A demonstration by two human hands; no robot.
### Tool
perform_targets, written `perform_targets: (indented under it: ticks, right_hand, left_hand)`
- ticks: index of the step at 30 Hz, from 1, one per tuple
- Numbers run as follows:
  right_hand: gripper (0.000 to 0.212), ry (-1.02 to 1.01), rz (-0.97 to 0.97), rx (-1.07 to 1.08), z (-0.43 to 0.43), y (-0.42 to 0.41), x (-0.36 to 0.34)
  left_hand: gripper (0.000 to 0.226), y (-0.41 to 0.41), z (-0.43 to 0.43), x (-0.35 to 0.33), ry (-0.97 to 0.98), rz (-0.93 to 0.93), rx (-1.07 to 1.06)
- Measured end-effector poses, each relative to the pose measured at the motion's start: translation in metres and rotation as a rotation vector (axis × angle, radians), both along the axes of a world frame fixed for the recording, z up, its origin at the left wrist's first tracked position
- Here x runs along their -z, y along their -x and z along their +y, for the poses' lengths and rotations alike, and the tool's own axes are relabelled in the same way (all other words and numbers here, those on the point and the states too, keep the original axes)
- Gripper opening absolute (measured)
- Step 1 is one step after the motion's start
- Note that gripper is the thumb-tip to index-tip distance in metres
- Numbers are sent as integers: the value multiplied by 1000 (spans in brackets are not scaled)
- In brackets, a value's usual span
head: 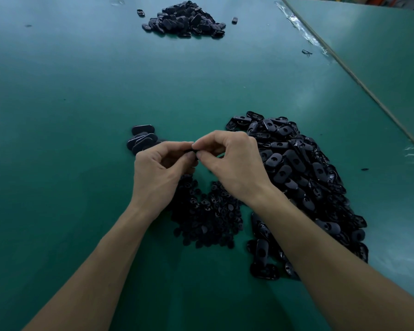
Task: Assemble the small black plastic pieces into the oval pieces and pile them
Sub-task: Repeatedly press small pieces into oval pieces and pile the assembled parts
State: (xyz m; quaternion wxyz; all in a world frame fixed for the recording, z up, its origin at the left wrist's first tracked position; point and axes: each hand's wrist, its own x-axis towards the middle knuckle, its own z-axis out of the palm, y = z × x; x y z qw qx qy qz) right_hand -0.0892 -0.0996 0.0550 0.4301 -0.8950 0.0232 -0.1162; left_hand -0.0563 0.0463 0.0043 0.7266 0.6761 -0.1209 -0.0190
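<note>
**A:** What are the hands doing?

**B:** Both are raised over the green surface (69,96), with their fingertips meeting in the middle. The left hand (160,168) and the right hand (234,163) each pinch the same black piece (193,152) between thumb and forefinger. The other fingers are loosely curled.

**A:** Which kind of piece is it?

**B:** I cannot tell. The fingers cover most of it and only a dark edge shows.

**A:** And the loose parts?

**B:** The heap of small black plastic pieces (206,218) lies on the surface just near of the hands, between the two forearms. To its right is a much larger heap of oval pieces (304,177), many showing a hole. It runs from just far of the right hand to near of the right forearm, which crosses in front of it. Just far of the left hand sits a small stack of ovals (142,139), smooth faces up and overlapping one another.

**A:** Anything farther off?

**B:** There is a far pile (187,20) of dark oval parts at the far middle, well apart from the rest. One stray piece (141,12) lies at its left and another (234,20) at its right. Along the right, clear tape (304,32) follows the seam beside a second green panel (380,56). A thin dark scrap (307,53) lies near that seam.
</note>
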Motion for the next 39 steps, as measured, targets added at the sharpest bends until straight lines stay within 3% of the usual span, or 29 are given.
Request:
perform_targets:
  ticks: [14,20,31,39]
  right_hand:
    - [11,17,44,13,2,-2,-1]
    - [23,78,21,9,4,-1,-4]
    - [11,49,96,-35,4,-1,-3]
    - [17,106,119,-41,3,-2,0]
  left_hand:
    - [21,0,1,-1,24,40,-13]
    - [22,1,0,-3,45,50,3]
    - [18,-2,2,0,75,108,-71]
    - [18,-2,1,1,49,104,-73]
